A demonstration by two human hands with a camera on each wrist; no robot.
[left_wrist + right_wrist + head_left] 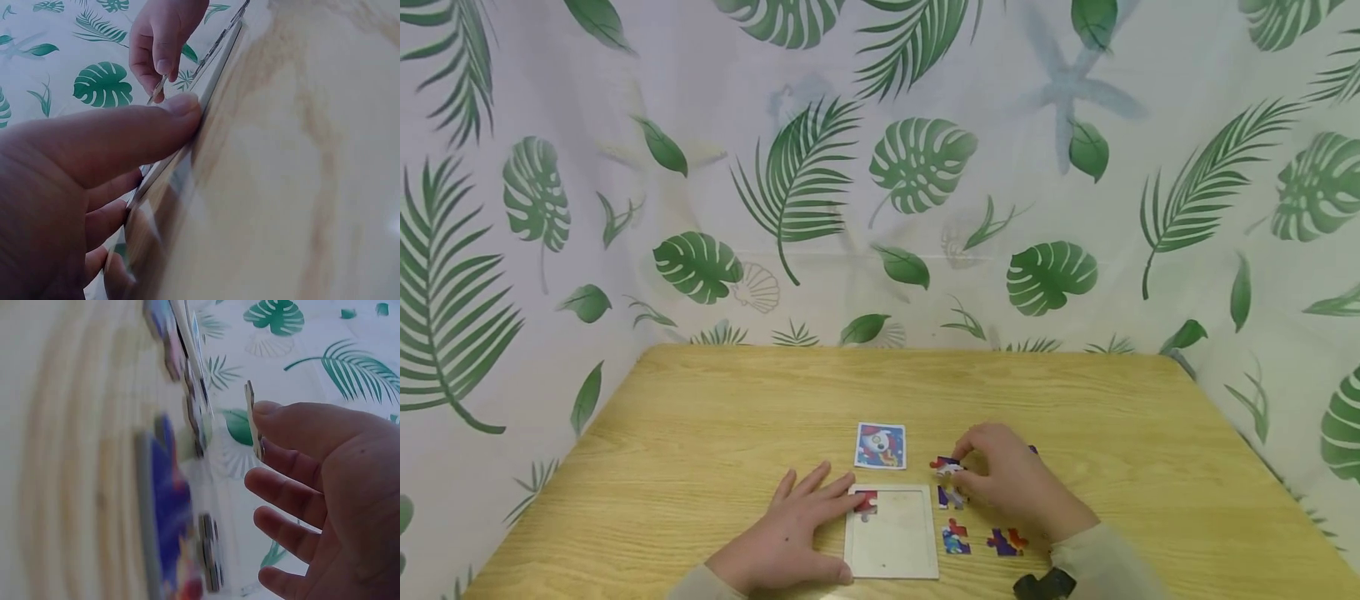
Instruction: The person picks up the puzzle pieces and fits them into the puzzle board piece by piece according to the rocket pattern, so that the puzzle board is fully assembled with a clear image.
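My right hand (1011, 479) pinches a jigsaw piece (252, 422) between thumb and index finger, raised off the table in the right wrist view. Its other fingers are loosely bent. My left hand (793, 537) lies with fingers spread along the left side of a pale square puzzle tray (929, 533). One left fingertip touches a red corner piece (868, 502) in the tray's upper left corner, and the thumb (184, 105) rests at the tray's near left edge. Loose pieces lie right of the tray: a purple and yellow one (950, 498), a red and blue one (956, 538) and an orange and purple one (1007, 542).
Behind the tray lies a small square picture card (880, 447) with a colourful cartoon. A bit of a blue piece (1033, 449) shows past the right hand, mostly hidden. The wooden table (737, 400) ends at a leaf-patterned cloth (925, 208) behind.
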